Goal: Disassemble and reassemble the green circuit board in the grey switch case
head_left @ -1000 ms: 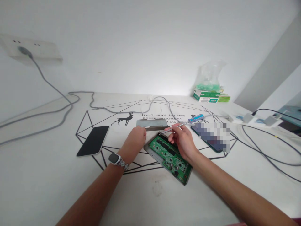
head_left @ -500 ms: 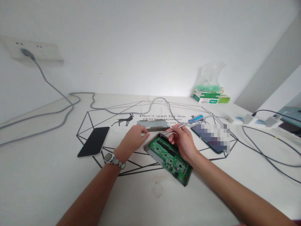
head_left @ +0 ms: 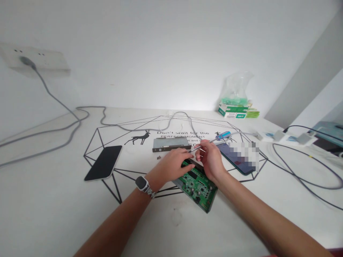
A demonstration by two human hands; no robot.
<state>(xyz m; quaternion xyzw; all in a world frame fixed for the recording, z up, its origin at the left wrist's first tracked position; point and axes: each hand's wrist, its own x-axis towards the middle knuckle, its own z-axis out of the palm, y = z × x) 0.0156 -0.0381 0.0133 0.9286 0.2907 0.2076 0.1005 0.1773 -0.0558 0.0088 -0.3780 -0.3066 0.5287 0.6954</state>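
Note:
My right hand (head_left: 210, 159) is closed round a screwdriver (head_left: 223, 136) with a blue and purple handle, its metal shaft slanting down to the left. Beside the shaft's tip is my left hand (head_left: 175, 164), thumb and fingers apart; whether the fingertips touch the tip cannot be made out. Both hands are over a green circuit board (head_left: 197, 189) in a shallow metal tray, and they hide its far part. Behind my left hand lies a flat metal cover (head_left: 171, 143) with a dark front edge. Small dark pieces, apparently screws (head_left: 159, 157), lie in front of it.
A black-screened phone or tablet (head_left: 104, 163) lies at left, another phone (head_left: 237, 159) at right. Grey cable (head_left: 125, 126) runs along the back. Green-and-white boxes (head_left: 233, 110) with a plastic bag (head_left: 235, 87) stand by the wall. A white power strip (head_left: 284, 136) and black cables (head_left: 294, 171) are at right.
My left hand has moved right, from beside the metal cover to the screwdriver tip above the board. The small dark pieces now show. My right hand still holds the screwdriver in nearly the same place.

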